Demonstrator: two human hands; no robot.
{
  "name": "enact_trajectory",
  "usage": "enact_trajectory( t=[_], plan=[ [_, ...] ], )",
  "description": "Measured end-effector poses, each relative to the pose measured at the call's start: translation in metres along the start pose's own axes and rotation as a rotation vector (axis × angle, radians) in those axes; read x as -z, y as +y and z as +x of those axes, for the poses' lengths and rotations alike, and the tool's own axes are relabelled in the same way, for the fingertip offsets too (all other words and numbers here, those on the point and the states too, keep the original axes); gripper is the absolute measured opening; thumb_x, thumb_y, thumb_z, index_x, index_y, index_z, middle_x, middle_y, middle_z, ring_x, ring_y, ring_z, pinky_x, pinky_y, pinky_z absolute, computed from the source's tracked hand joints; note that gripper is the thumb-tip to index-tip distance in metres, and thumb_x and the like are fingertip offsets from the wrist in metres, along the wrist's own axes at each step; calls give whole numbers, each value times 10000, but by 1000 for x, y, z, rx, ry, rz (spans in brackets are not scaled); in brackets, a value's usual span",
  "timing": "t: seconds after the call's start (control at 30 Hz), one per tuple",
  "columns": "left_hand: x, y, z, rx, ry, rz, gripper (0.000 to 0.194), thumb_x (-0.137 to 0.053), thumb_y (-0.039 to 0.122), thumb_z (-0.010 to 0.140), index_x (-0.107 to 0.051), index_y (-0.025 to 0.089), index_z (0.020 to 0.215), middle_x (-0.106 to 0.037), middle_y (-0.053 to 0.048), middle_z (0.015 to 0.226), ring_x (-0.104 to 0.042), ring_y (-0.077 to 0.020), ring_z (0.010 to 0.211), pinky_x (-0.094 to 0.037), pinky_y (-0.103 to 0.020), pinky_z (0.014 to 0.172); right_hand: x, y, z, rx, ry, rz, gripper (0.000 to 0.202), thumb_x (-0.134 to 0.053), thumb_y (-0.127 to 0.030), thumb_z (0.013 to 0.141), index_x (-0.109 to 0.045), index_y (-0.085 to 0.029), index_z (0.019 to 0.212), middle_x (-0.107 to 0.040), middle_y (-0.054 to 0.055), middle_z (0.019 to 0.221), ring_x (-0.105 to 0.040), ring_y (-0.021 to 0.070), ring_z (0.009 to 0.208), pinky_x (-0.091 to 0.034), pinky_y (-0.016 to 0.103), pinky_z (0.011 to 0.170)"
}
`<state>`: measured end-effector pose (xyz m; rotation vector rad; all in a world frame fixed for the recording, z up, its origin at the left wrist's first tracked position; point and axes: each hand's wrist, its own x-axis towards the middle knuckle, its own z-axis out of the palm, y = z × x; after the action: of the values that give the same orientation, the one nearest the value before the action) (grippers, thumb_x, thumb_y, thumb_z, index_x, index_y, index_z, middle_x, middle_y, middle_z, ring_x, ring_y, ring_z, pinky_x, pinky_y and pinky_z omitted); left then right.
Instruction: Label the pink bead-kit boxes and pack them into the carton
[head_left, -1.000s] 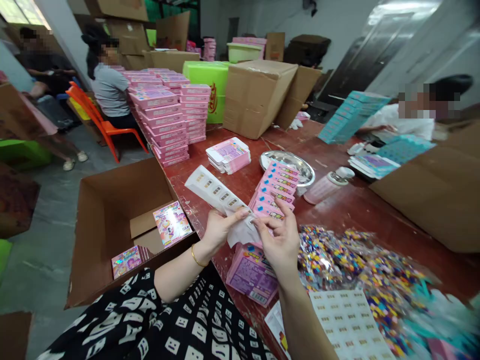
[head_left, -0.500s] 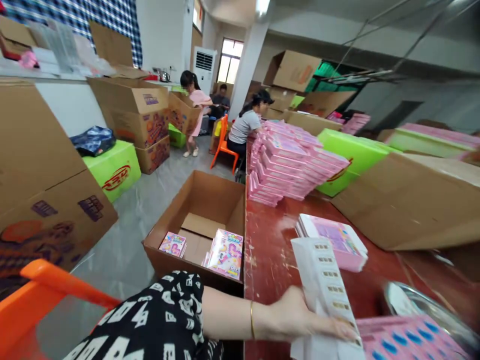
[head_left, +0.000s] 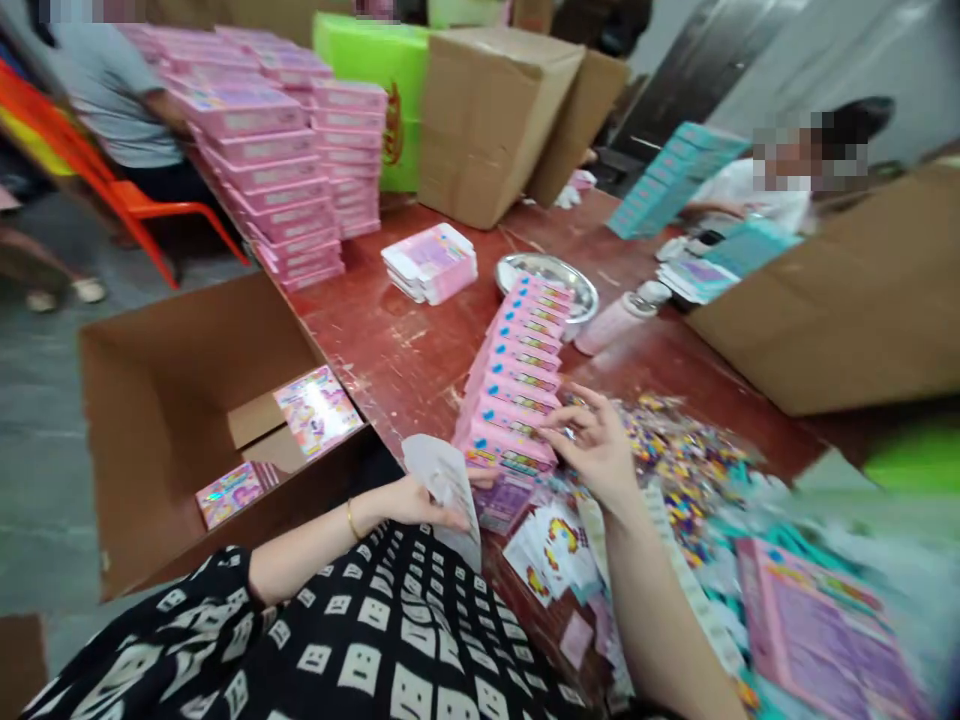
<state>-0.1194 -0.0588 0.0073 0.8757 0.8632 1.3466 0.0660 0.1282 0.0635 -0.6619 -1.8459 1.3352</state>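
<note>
Back over the desk (head_left: 390, 340) after facing the room half a second ago, the head view shows the left hand (head_left: 420, 500) at the near edge, closed on a curled white label sheet (head_left: 446, 480). Open-fingered, the right hand (head_left: 596, 450) touches the nearest of a row of pink boxes (head_left: 517, 385); whether it pinches anything is unclear. Blur hides the near right corner. An open carton (head_left: 157, 400) beside the left edge holds colourful packs (head_left: 319, 408).

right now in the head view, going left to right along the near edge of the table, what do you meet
open cardboard box → left hand holding a sticker sheet → row of pink boxes → right hand → heap of colourful packets
</note>
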Motion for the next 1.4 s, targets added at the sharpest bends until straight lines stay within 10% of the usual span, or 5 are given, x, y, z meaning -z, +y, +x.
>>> enact_trajectory(
  t=[0.3,0.5,1.13,1.3,1.4],
  plan=[
    [6,-22,20,2,-115,125,544,-777,242,755,-647,212,1283,-561,-157,1414,-470,-298,1363,-326,-460,1154,-12,19,-11,-21,-240,-72,530,-711,-323,831,-494,-221,1303,-624,-11,797,-627,161,773,-537,355,790],
    [6,-20,22,39,-85,51,577,-772,281,767,-620,203,1318,-555,-163,1419,-534,-311,1301,-420,-439,1082,-4,28,3,139,111,-292,389,-773,-343,760,-639,-224,1105,-542,86,1166,-595,164,824,-535,374,790],
    [-7,-12,27,198,141,-308,447,-806,330,729,-735,150,1132,-688,-173,1231,-645,-303,1146,-513,-349,931,3,52,32,48,-83,-376,257,-805,-404,695,-670,-209,792,-605,29,858,-584,202,844,-486,389,823],
    [-19,2,28,216,387,-399,365,-876,355,632,-773,115,886,-769,-123,905,-709,-194,730,-555,-275,711,-7,21,18,110,318,-330,398,-706,-354,802,-583,-206,1150,-595,25,916,-524,128,634,-500,336,720],
    [-31,15,33,147,552,-463,362,-910,336,569,-754,117,812,-759,-72,782,-683,-160,635,-553,-262,675,-23,-13,-4,70,94,-282,184,-648,-389,863,-650,-213,919,-650,31,825,-607,170,729,-513,325,706]
  ],
)
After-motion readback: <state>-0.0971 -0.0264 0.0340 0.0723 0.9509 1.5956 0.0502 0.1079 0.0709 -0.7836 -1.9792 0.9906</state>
